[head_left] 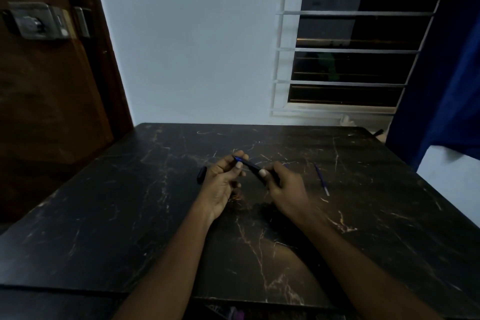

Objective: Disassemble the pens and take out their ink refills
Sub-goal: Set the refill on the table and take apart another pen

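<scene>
From my end the biggest thing is the black marble-look table [124, 215], pale veins all over, filling the lower half of the view. Behind it is a pale wall [194, 47], w/ a brown wooden door [46, 101] on the left and a barred window [350, 50], dark outside, on the right. A blue curtain [446, 86] hangs at the far right edge. A metal lock [36, 21] sits on the door near its edge. Both forearms reach in from the bottom and meet approx. mid-table. Left hand [222, 184] is turned palm-up, thumb and fingertips pinching the blue tip end of the pen [250, 165]. Right hand [284, 186] is curled round the other end of the barrel, thumb pressed on top, and hides that end. The pen is dark, held between the 2 hands just above the tabletop, slanting down toward the right hand. A short dark piece [201, 174] lies on the table just beside the left hand, on its outer side; can't tell if it's a cap. A thin blue refill [322, 180] lies flat to the right of the right hand, apart from it. Sth purple [239, 315] shows below the table's near edge, too dim to ID.
</scene>
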